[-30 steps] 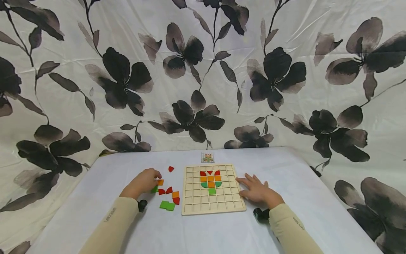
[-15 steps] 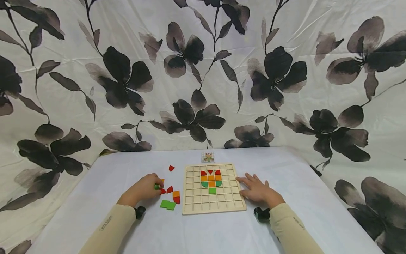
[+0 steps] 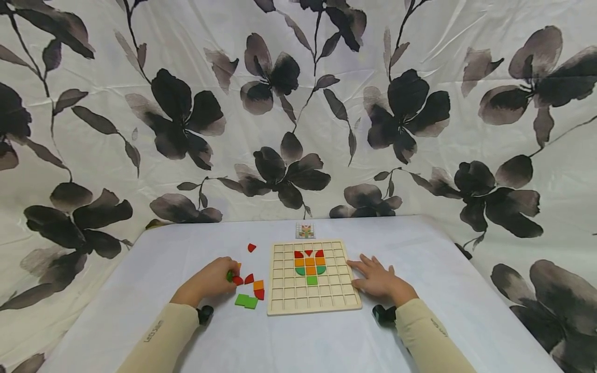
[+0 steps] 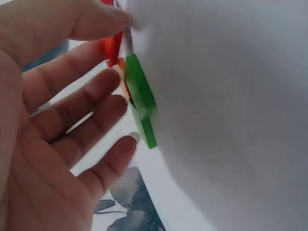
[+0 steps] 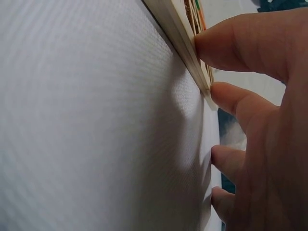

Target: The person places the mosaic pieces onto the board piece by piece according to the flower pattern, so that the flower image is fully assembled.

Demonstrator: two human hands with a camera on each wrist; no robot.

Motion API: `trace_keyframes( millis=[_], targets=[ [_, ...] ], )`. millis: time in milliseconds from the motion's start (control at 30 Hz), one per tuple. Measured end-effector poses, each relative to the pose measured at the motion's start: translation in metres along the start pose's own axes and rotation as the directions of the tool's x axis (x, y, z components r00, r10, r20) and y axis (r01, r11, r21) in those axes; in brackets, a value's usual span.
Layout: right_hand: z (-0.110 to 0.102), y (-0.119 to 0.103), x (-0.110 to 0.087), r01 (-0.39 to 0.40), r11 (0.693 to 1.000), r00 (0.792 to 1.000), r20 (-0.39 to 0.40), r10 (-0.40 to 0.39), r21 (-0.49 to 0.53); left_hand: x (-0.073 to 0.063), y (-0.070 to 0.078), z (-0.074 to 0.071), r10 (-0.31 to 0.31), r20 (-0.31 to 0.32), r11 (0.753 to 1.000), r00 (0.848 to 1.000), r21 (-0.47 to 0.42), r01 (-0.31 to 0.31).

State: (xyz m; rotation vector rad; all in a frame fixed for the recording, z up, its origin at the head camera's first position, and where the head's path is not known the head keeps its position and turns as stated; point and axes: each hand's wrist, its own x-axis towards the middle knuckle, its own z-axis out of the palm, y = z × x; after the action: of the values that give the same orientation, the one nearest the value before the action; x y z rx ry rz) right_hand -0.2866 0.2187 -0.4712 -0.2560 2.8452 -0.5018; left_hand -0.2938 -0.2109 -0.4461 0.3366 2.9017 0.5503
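Note:
In the head view my left hand (image 3: pixel 208 278) is low over the loose pieces left of the board. A green piece (image 3: pixel 229 275) shows between its thumb and fingers, pinched there. At the thumb tip lies a red quarter-round piece (image 3: pixel 238 281); the left wrist view has a red piece (image 4: pixel 113 48) by the thumb and index finger, the other fingers spread loosely. My right hand (image 3: pixel 377 278) rests at the right edge of the wooden grid board (image 3: pixel 289 300), fingers extended; thumb and index finger touch that edge in the right wrist view. Orange, red and green pieces form a pattern on the board.
Near the left hand lie another red piece (image 3: pixel 249 278), an orange square (image 3: pixel 258 285) above a red piece (image 3: pixel 259 295), and two green squares (image 3: pixel 246 301). A lone red piece (image 3: pixel 252 248) is farther back. Behind the board lies a small pattern card (image 3: pixel 305 231).
My left hand has shifted slightly toward me, and the green piece that lay under it is now between thumb and fingers. The right hand and board stay put.

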Motion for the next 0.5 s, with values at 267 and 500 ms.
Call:
trace_keyframes(
  millis=[267, 500],
  targets=[
    [-0.001, -0.001, -0.002, -0.003, 1.0, 1.0, 0.004, 0.003, 0.012, 0.009, 0.026, 0.003, 0.058, -0.065, 0.996, 0.996, -0.07, -0.062],
    [-0.001, -0.002, -0.002, -0.006, 1.0, 1.0, 0.003, 0.006, -0.003, 0.019, 0.054, 0.012, 0.111, -0.057, 0.989, 0.992, -0.09, -0.116]
  ],
)
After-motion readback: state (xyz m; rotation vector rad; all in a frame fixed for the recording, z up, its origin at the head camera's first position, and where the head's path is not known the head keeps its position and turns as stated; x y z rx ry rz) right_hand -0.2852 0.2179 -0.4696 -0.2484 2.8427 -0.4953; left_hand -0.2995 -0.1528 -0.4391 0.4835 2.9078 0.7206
